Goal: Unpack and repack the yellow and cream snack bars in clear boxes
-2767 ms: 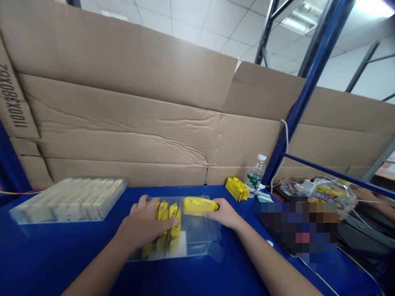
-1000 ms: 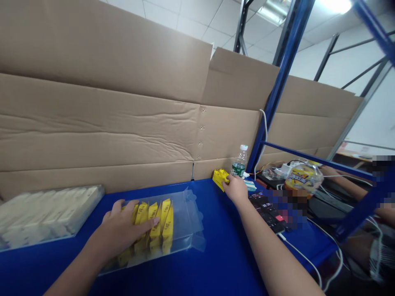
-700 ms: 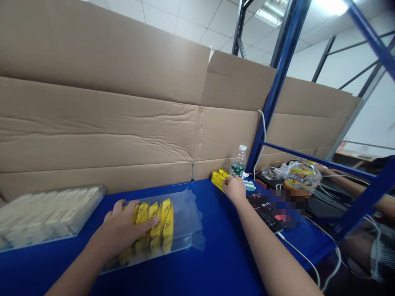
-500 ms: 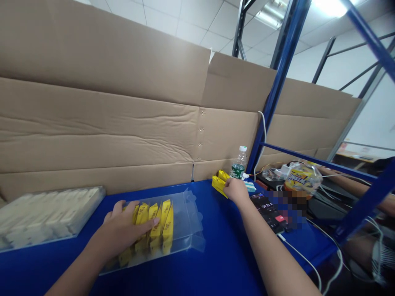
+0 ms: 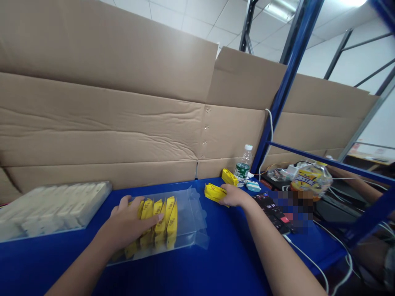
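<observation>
My left hand (image 5: 132,222) lies over a row of yellow packets (image 5: 171,222) standing in a clear plastic box (image 5: 189,218). Its thumb reaches across their tops and its fingers curl over the far side, hiding some packets at the left. In my right hand (image 5: 235,195) the end of one yellow packet (image 5: 214,192) is pinched; the packet points left, just above or at the blue table. Behind it lies another yellow packet (image 5: 229,177) beside the bottle.
On the left stands a clear box of white packets (image 5: 61,205). A water bottle (image 5: 243,166), a small blue-white pack (image 5: 253,186) and a phone (image 5: 271,211) with a white cable are at the right. A blue post (image 5: 288,78) and cardboard wall (image 5: 101,123) bound the table (image 5: 222,255).
My right hand has drawn one yellow packet away from the other, toward me and the left box. My left hand stays on the packets. The view has shifted slightly.
</observation>
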`<state>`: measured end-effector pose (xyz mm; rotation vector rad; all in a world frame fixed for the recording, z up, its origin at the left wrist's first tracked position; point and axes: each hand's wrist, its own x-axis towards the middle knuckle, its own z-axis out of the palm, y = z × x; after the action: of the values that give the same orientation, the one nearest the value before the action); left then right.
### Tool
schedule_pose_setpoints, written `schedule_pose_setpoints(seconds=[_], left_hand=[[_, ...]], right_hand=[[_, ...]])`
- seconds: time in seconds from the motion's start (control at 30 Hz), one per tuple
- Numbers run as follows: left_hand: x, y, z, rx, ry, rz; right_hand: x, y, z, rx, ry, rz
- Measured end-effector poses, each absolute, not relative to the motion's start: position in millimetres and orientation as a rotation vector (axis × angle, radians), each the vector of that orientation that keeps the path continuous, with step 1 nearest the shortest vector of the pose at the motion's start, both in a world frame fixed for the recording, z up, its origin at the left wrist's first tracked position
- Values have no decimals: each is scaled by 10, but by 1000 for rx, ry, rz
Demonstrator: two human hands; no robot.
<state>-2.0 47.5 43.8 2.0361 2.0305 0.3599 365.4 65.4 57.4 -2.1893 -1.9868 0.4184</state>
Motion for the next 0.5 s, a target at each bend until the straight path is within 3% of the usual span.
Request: schedule_pose_setpoints(seconds=[0.5], left_hand=[[12,388,537,2018,1996,406]], right_hand=[[3452,561,602,-1760,-2296,186]])
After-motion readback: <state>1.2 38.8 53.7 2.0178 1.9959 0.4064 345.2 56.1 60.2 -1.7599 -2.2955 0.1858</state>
